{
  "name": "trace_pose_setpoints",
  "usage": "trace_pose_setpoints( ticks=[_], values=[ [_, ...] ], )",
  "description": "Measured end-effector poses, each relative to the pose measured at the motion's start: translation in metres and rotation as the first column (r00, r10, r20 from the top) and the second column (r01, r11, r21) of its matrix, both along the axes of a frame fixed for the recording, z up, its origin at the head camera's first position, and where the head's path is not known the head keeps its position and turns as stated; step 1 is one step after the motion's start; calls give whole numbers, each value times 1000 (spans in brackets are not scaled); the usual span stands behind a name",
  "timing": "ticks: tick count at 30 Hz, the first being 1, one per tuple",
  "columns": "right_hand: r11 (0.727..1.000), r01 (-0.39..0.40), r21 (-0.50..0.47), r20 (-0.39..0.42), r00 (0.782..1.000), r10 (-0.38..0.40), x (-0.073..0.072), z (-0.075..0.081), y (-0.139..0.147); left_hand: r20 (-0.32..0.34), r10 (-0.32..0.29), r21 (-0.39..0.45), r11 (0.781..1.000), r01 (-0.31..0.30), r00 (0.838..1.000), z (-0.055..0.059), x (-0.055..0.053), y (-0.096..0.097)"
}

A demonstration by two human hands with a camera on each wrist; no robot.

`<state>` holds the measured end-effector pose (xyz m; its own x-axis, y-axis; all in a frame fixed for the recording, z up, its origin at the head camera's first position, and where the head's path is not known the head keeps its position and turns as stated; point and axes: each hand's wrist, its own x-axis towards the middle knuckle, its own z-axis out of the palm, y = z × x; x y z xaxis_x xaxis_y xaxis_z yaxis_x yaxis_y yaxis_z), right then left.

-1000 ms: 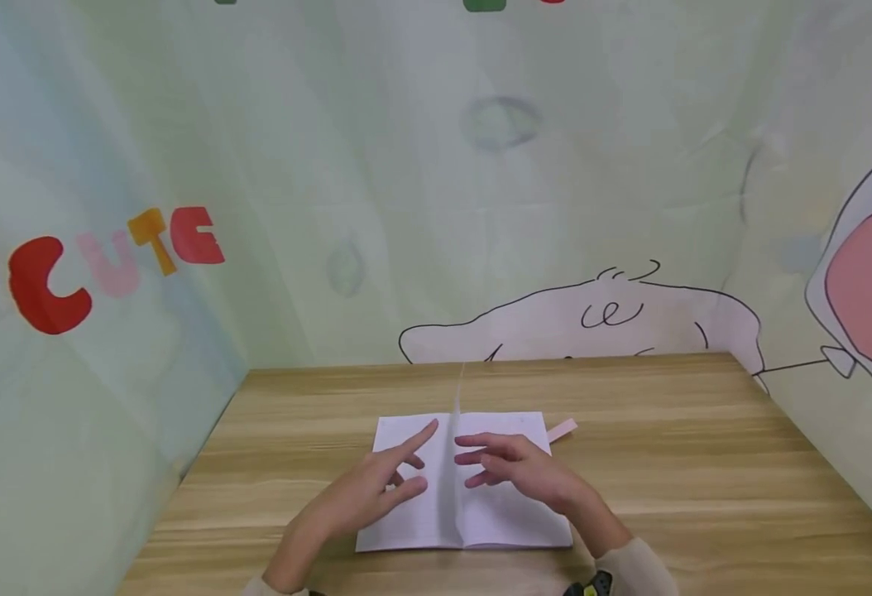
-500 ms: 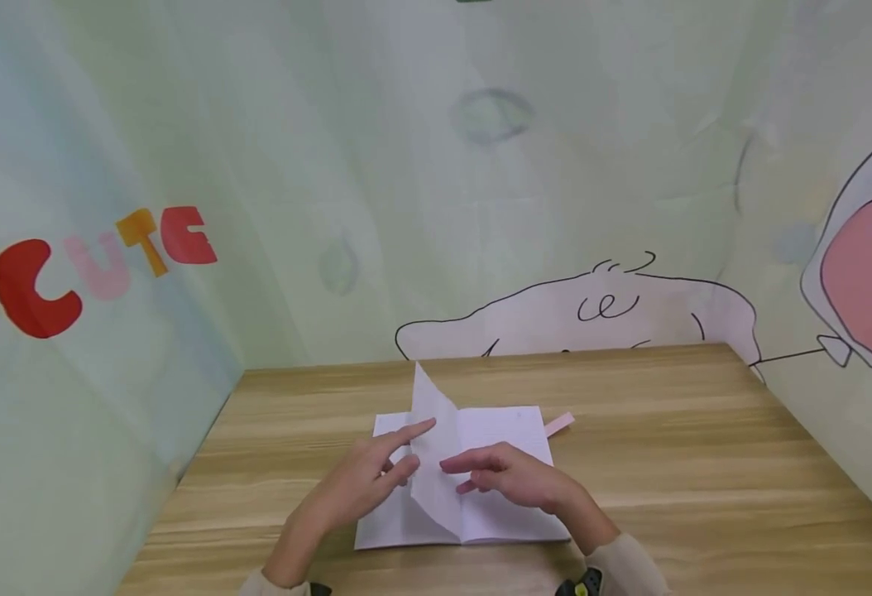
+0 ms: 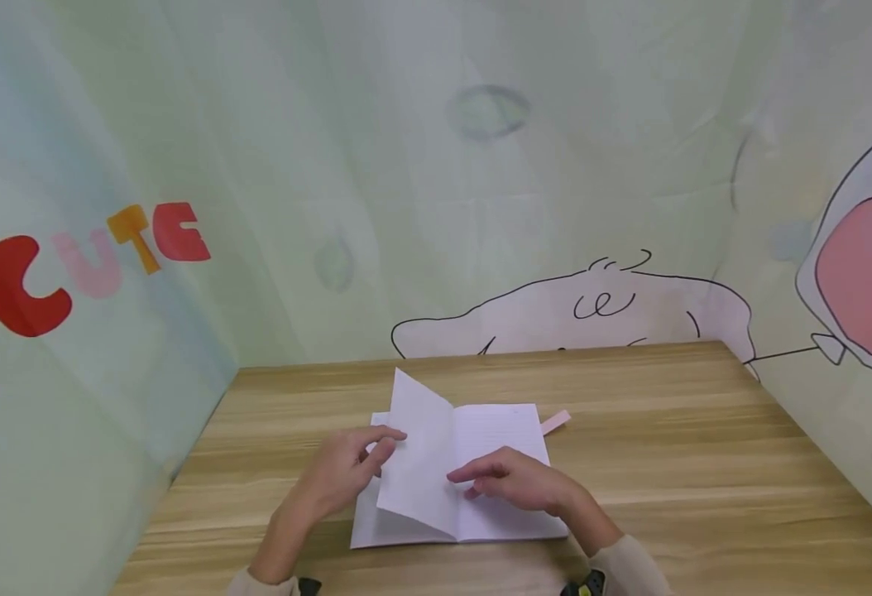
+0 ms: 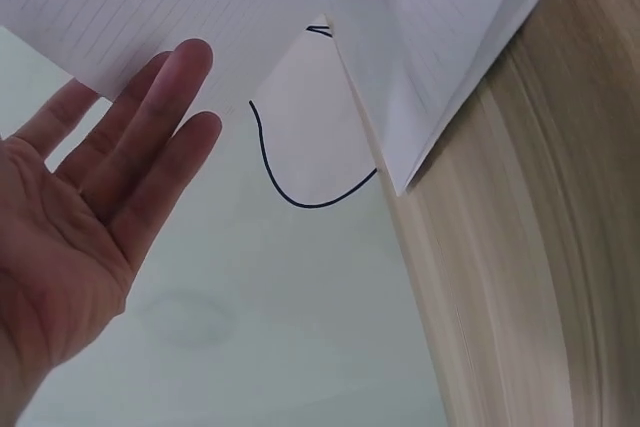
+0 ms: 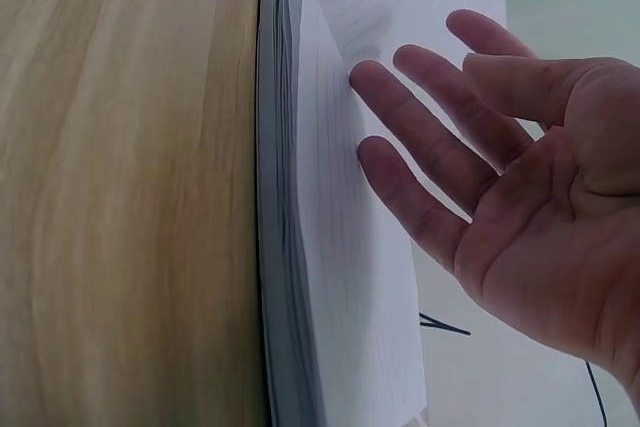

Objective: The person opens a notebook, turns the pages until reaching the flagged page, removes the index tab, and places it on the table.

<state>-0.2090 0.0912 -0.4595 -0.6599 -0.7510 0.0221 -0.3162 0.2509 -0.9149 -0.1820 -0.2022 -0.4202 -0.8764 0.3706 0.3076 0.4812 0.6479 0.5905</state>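
Observation:
An open notebook (image 3: 499,430) with lined white pages lies on the table. One loose leaf (image 3: 423,455) stands raised from its fold, leaning toward the left half. At the outer edge of that leaf is my left hand (image 3: 342,472), fingers spread and slightly bent; the left wrist view shows its fingertips against or close to the lined paper (image 4: 230,7). My right hand (image 3: 521,482) is over the right half, fingers extended toward the fold. In the right wrist view its fingertips (image 5: 375,157) are at the page surface; whether they press it I cannot tell.
The wood-grain table (image 3: 667,463) reaches back to a printed cloth backdrop (image 3: 332,165) with cartoon drawings and letters. A pink tab (image 3: 556,422) sticks out past the notebook's right edge.
The leaf, upright a second ago, has swung over to the left. My left hand has drawn back leftward with it, while my right hand has shifted slightly down.

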Motion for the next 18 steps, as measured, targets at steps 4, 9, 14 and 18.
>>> trace_pose_setpoints(
  ticks=[4, 9, 14, 18],
  values=[
    [1000, 2, 7, 6, 1000, -2, -1, 0, 5, -5, 69, -56, 996, -69, 998, 0, 0, -3],
    [998, 38, 52, -18, 999, -37, -2, -2, 12, -81, 67, -131, 988, -77, 994, -6, -3, -7],
    [991, 84, 100, -60, 995, -78, -4, -1, 18, -129, 47, -163, 984, -68, 991, -10, -2, -9],
    [987, 118, 111, -63, 992, -111, -5, -1, 24, -125, 56, -194, 978, -80, 991, -11, -1, -9]
  ],
)
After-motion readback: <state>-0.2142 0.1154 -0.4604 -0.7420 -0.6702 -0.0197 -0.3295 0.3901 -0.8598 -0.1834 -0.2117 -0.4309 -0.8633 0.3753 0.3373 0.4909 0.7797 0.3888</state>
